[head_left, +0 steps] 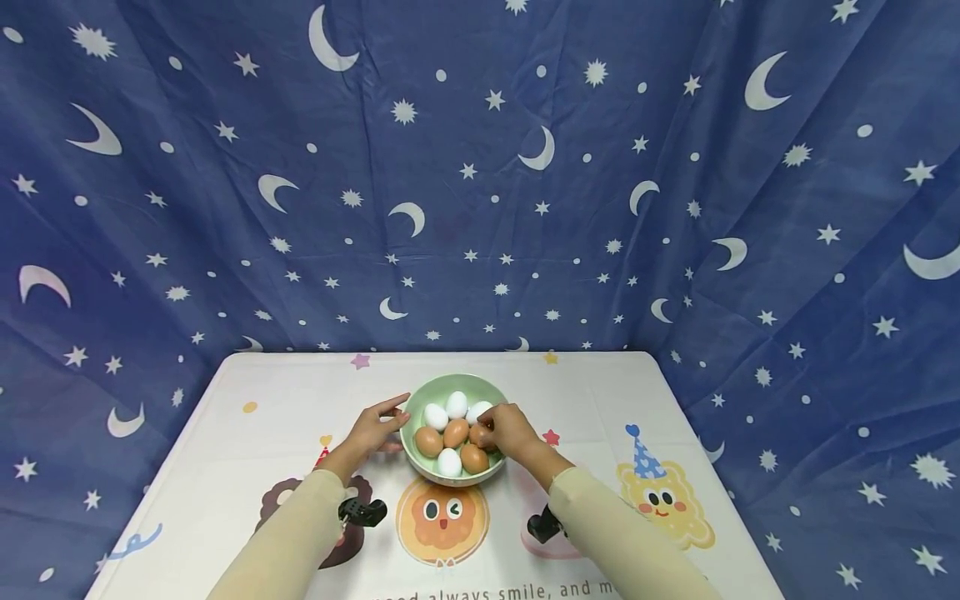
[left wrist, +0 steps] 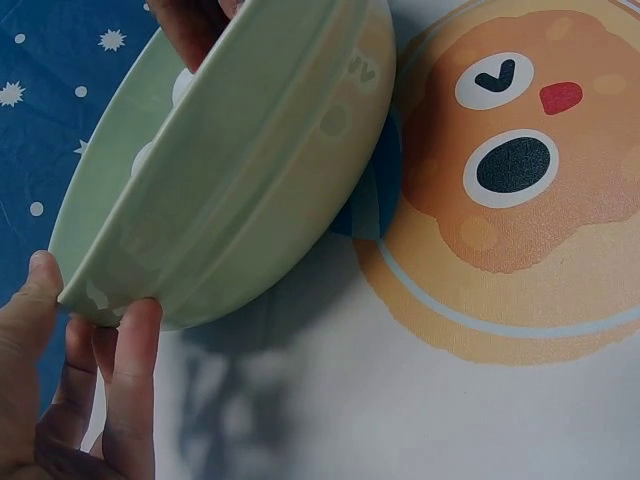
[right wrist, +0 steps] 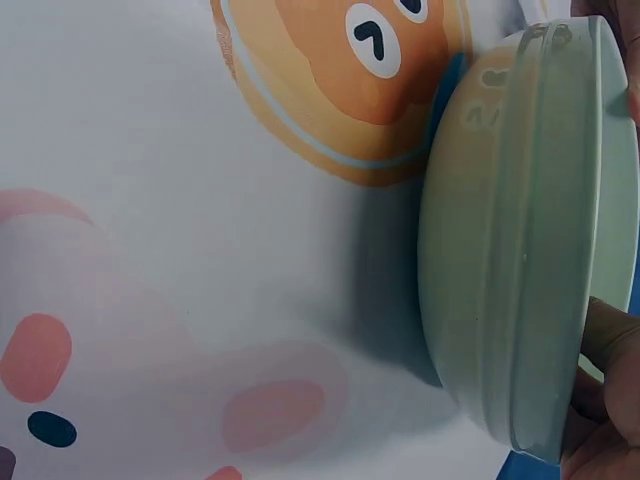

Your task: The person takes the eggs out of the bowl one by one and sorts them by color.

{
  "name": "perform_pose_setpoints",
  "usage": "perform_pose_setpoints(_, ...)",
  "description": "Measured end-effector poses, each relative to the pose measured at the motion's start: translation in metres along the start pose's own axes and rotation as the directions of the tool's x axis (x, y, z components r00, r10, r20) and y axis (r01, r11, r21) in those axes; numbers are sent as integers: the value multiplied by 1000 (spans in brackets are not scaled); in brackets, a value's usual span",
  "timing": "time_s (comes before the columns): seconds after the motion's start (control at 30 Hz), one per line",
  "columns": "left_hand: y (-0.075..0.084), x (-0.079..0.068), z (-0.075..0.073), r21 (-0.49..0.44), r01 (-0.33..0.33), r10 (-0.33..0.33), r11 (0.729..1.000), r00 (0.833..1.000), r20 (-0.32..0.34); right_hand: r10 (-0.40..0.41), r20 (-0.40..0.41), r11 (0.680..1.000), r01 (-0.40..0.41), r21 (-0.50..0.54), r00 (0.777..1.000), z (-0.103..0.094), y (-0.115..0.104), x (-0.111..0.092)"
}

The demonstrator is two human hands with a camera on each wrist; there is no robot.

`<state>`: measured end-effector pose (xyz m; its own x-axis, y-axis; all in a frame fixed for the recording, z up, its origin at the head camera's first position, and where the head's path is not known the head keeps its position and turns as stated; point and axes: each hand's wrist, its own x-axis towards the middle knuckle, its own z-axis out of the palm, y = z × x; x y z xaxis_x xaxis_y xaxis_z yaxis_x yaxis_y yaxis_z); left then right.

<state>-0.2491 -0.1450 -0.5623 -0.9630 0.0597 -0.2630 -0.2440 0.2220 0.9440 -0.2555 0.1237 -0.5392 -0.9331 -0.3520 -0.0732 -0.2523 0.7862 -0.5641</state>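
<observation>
A round pale-green bowl (head_left: 491, 389) stands on the table with several white eggs (head_left: 449, 462) and brown eggs (head_left: 428, 442) in it. At its left side, my left hand (head_left: 372, 427) grips the rim. The left wrist view has the thumb (left wrist: 36, 290) at the rim's edge and the fingers (left wrist: 136, 350) against the outer wall. My right hand (head_left: 512, 429) reaches over the right rim, its bent fingers and thumb pinching a brown egg (head_left: 477, 434) among the others. In the right wrist view the bowl wall (right wrist: 520, 250) hides that egg.
A white tablecloth (head_left: 225, 467) with cartoon food faces covers the table. Behind it and at both sides hangs a blue curtain (head_left: 465, 317) with moons and stars. Black wrist mounts (head_left: 363, 511) sit at both sleeves.
</observation>
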Motion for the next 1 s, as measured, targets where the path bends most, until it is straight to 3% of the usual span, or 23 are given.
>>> perform_pose_setpoints(0.33, 4, -3, -1, 1, 2, -2, 1000, 1000, 9, -13, -20, 996, 11, -89, 1000, 0, -6, -1)
perform_pose_setpoints(1.0, 5, -3, 1, 5, 19, -19, 1000, 1000, 8, 38, 32, 995, -35, -89, 999, 0, -10, 5)
